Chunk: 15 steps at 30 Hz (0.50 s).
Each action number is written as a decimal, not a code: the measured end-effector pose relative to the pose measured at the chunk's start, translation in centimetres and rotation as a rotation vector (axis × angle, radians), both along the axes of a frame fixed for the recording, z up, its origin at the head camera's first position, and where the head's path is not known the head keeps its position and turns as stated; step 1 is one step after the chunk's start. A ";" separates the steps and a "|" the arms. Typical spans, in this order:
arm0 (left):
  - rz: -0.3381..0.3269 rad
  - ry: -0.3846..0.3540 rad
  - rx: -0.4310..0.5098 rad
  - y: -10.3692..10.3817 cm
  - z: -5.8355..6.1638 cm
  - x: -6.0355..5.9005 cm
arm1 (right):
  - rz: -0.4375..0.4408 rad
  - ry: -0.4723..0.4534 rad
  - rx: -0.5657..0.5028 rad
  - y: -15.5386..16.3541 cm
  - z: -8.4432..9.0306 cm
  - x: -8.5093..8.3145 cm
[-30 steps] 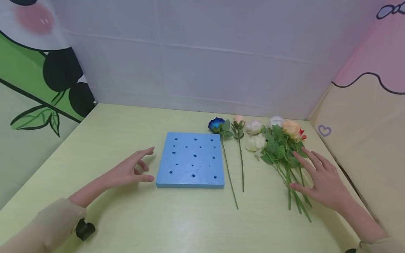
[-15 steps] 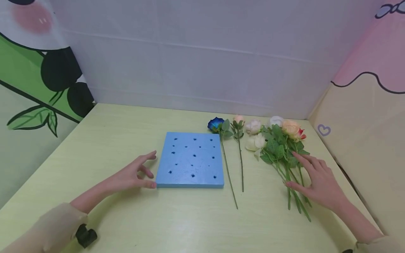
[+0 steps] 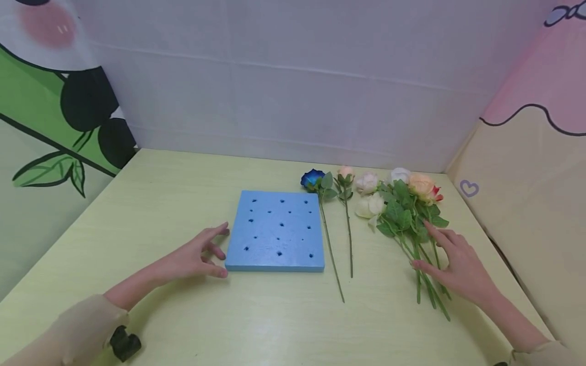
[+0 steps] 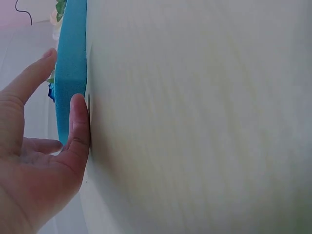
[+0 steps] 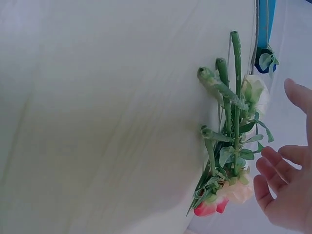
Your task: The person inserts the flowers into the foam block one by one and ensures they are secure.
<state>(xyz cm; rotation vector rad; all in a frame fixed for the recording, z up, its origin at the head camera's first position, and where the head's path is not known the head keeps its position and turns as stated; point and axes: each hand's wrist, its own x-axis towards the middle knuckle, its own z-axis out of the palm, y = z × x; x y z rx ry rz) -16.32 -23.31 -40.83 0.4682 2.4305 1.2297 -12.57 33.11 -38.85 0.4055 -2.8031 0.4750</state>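
A flat blue foam block [image 3: 274, 231] with several holes in its top lies mid-table. At its left side is my left hand [image 3: 183, 262], thumb by the near corner and fingers spread loosely along the edge. The left wrist view shows those fingers [image 4: 78, 122] right at the block's side, gripping nothing. On the right, my right hand [image 3: 464, 269] hovers over a bunch of artificial flowers [image 3: 403, 208] in white, peach and red, above their green stems [image 3: 428, 284]. In the right wrist view its fingers [image 5: 273, 168] are loosely bent beside the leaves, holding nothing.
Between block and bunch lie a blue rose [image 3: 313, 180] and a pale pink rose [image 3: 346, 174], stems pointing toward me. The pale wooden table [image 3: 256, 325] meets a lilac backdrop [image 3: 293, 101] behind and a printed panel [image 3: 540, 213] on the right.
My left hand has moved slightly nearer me and to the right, up to the block's edge. The right hand has shifted a little left, its fingers closer together. Block and flowers stay put.
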 end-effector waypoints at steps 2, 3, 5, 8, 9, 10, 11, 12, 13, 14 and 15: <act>0.000 0.003 0.000 0.0 -0.1 -0.1 | 0.006 0.007 -0.004 -0.1 -0.1 -0.1; 0.004 0.003 -0.001 0.0 -0.2 -0.1 | 0.009 0.009 -0.006 -0.1 -0.2 -0.2; 0.010 0.004 -0.003 0.1 -0.3 -0.1 | 0.014 0.016 -0.014 -0.1 -0.2 -0.3; 0.006 -0.007 0.017 0.1 -0.3 -0.1 | 0.007 0.013 -0.028 -0.1 -0.2 -0.2; 0.013 -0.020 0.020 0.2 -0.3 -0.2 | 0.004 0.011 -0.032 -0.1 -0.2 -0.2; 0.012 -0.027 0.026 0.3 -0.3 -0.2 | -0.001 0.009 -0.035 -0.1 -0.2 -0.2; 0.013 -0.033 0.033 0.4 -0.2 -0.2 | -0.007 0.006 -0.036 -0.1 -0.2 -0.2; 0.014 -0.039 0.037 0.5 -0.2 -0.2 | -0.011 0.004 -0.038 0.0 -0.2 -0.2; 0.020 -0.043 0.039 0.6 -0.2 -0.3 | -0.014 0.003 -0.039 0.0 -0.1 -0.1; 0.026 -0.047 0.036 0.7 -0.2 -0.3 | -0.017 0.002 -0.040 0.0 -0.1 -0.1; 0.028 -0.046 0.038 0.8 -0.3 -0.3 | -0.019 0.002 -0.041 0.0 -0.2 -0.1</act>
